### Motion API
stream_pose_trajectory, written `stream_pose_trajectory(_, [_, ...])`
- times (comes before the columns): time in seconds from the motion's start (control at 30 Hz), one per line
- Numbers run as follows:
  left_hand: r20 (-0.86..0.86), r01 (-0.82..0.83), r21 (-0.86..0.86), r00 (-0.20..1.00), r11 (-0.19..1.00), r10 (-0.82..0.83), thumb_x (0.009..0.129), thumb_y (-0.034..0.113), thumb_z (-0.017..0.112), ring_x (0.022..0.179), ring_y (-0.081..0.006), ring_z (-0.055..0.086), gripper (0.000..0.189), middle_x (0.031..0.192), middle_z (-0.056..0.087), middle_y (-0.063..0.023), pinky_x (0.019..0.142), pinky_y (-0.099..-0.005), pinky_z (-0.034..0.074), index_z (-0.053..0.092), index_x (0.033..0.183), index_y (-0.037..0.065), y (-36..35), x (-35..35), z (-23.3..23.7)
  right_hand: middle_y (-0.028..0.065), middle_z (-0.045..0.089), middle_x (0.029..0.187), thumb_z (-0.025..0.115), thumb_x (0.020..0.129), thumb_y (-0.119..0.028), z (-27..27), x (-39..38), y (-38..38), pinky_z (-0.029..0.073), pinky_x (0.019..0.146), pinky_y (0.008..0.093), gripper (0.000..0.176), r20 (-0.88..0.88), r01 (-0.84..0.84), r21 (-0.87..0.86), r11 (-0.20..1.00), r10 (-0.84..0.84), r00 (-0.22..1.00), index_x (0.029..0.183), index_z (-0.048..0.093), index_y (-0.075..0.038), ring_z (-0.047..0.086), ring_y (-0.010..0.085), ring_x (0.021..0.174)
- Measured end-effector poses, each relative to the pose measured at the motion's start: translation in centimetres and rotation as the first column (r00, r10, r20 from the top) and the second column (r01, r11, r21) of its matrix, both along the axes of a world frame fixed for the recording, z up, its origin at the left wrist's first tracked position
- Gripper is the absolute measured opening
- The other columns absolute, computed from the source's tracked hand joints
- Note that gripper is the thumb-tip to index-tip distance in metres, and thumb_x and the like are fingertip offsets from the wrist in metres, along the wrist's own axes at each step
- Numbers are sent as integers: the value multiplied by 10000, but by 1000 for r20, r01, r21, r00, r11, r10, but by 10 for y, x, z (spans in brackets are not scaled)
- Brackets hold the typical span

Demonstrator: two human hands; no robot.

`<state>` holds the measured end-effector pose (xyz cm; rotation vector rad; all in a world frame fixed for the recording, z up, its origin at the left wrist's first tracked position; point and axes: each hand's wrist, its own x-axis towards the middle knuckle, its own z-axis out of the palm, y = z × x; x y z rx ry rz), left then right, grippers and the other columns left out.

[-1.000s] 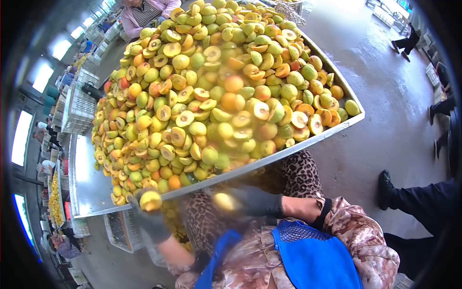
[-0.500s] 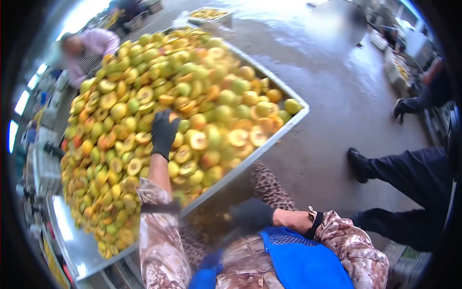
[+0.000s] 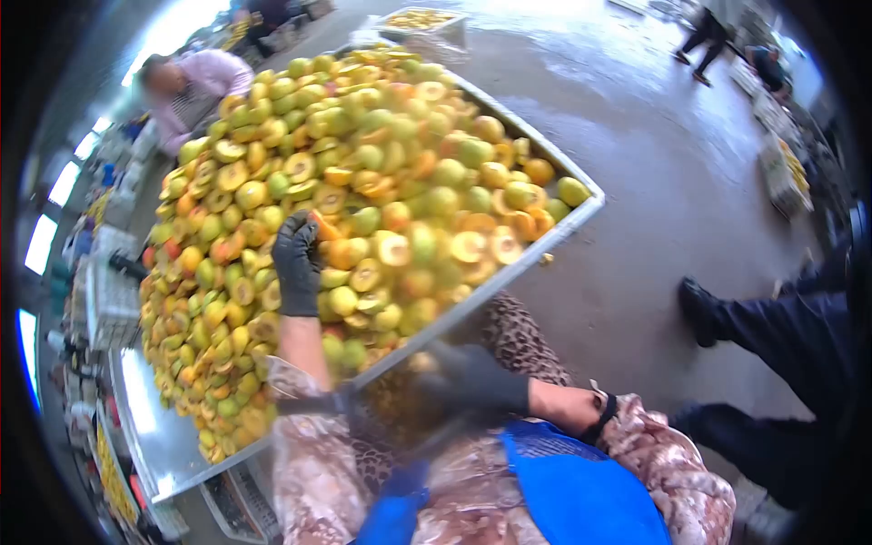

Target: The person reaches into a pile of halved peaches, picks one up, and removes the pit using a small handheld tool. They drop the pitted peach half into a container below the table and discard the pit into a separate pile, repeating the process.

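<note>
A large heap of yellow-green peaches [image 3: 252,193], many cut in half with orange hollows showing, covers a metal-edged table [image 3: 495,289]. My left hand [image 3: 298,268], in a dark glove, is over the near middle of the heap. Its fingers are closed on an orange peach half [image 3: 325,227] seen edge-on at the fingertips. Lower down, my right hand [image 3: 477,381], also gloved, is in front of my body just off the table's near edge. Motion smears its fingers, and a small pale yellowish patch shows beside them.
Across the table a person in a pink top [image 3: 204,77] leans at the heap. A dark-trousered leg [image 3: 772,318] stretches in from the right. A crate of fruit [image 3: 422,20] stands beyond the table, and more crates [image 3: 781,177] line the wet floor's right side.
The view has shifted, so the heap appears farther right. The peach half at my left fingertips shows more plainly. My right hand has risen slightly towards the table edge. A walking person appears at upper right.
</note>
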<state>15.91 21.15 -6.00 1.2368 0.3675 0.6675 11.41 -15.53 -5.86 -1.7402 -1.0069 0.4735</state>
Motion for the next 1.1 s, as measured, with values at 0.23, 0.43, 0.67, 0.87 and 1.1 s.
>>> stream_pose_trajectory(0.23, [75,17,201,997,979,-32,1079,304,531,1237,-266,635,457,1387,630,-145,1041,-419,544,547,1419,0,-94,-82,32,3,517,732,636,991,-171,37,27,30,422,595,314,166,-260,12,193,981,40,965,997,588,-13,449,109,666])
stream_pose_trajectory(0.43, [216,146,-371,974,917,-68,1076,428,508,1238,-279,611,568,1400,594,-192,1052,-409,507,541,1389,-46,-169,-108,53,217,615,792,668,980,-250,24,16,73,488,656,447,296,-363,59,145,988,-3,932,962,564,26,639,361,737])
stream_pose_trajectory(0.67, [182,-33,-311,979,950,94,1096,407,463,1273,-282,585,575,1426,565,-196,1087,-418,486,489,1433,-59,-182,-118,53,188,620,895,647,977,-176,11,5,81,517,690,421,202,-235,1,281,960,68,970,1030,614,17,661,350,802])
stream_pose_trajectory(0.87, [126,3,-152,992,988,16,1074,285,493,1205,-257,620,476,1366,616,-181,1078,-374,482,536,1384,-73,-194,-118,79,165,621,915,675,944,-124,25,15,79,536,686,406,182,-206,57,354,933,18,978,1086,641,-15,681,339,808])
stream_pose_trajectory(1.1, [83,-20,-603,993,797,87,1117,396,441,1153,-255,660,530,1292,652,-165,979,-362,565,554,1365,-57,-172,-140,53,102,694,860,687,974,-178,37,24,76,539,696,356,226,-111,-10,110,994,22,994,1080,577,-11,669,181,770])
